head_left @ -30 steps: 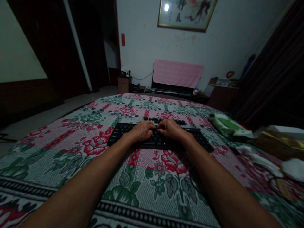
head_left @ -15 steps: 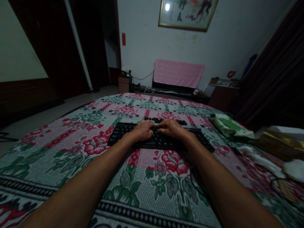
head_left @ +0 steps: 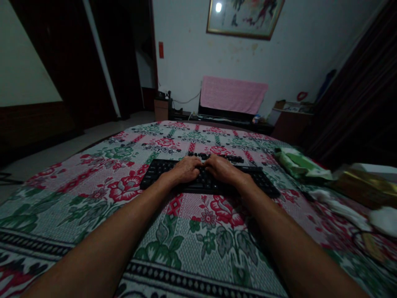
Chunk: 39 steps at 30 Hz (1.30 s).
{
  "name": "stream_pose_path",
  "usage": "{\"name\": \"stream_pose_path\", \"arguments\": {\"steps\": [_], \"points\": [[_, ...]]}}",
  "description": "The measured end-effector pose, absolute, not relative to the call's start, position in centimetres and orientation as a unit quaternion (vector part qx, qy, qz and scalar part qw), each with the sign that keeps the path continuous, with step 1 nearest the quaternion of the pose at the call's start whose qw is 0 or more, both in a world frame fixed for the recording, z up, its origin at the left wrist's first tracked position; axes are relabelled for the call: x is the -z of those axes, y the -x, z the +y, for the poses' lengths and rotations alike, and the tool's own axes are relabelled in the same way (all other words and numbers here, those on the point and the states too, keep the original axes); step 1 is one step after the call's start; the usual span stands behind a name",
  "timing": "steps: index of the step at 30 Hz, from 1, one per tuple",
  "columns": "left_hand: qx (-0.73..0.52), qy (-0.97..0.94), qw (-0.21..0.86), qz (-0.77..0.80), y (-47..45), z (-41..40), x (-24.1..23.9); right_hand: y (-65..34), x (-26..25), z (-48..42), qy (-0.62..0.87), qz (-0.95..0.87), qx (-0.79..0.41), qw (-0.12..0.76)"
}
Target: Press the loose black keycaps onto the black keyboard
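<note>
A black keyboard (head_left: 155, 171) lies flat on a floral bedspread (head_left: 102, 194) in front of me. My left hand (head_left: 185, 169) rests on the middle of the keyboard with its fingers curled down onto the keys. My right hand (head_left: 221, 169) lies just to its right, fingers bent and pointing left, so that the fingertips of both hands meet. What the fingertips pinch is hidden. A short row of loose black keycaps (head_left: 231, 158) lies on the cloth right behind the keyboard.
A green and white packet (head_left: 294, 163), a gold box (head_left: 362, 182) and white cloth (head_left: 383, 219) lie on the bed's right side. Beyond the bed stand a low cabinet with a pink cloth (head_left: 232, 94) and a framed picture (head_left: 245, 18) on the wall.
Both hands stay on the middle of the keyboard; the fingertips have drawn slightly closer together. The view has shifted a little.
</note>
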State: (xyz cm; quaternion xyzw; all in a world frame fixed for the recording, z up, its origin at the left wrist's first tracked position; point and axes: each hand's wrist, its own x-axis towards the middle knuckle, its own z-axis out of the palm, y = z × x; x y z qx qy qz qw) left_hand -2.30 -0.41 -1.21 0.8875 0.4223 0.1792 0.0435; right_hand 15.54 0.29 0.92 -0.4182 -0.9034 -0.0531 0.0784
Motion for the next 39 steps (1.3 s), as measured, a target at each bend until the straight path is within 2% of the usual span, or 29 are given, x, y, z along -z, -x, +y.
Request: {"name": "stream_pose_path", "arguments": {"steps": [4, 9, 18, 30, 39], "points": [[-0.179, -0.887, 0.042, 0.423, 2.3, -0.4, 1.2, -16.0, -1.0, 1.0, 0.419, -0.904, 0.038, 0.068], [-0.178, -0.888, 0.035, 0.424, 2.2, -0.5, 1.2, -16.3, -1.0, 1.1, 0.378, -0.92, -0.002, 0.101], [-0.174, -0.89, 0.032, 0.419, 2.2, -0.6, 0.9, -15.8, -1.2, 0.7, 0.427, -0.893, -0.073, 0.125], [-0.169, -0.895, 0.029, 0.412, 2.1, -0.6, 0.8, -15.2, -1.5, 0.6, 0.455, -0.881, -0.064, 0.114], [-0.174, -0.893, 0.025, 0.414, 2.1, -0.7, 0.9, -15.5, -1.2, 1.4, 0.45, -0.878, -0.105, 0.122]]}}
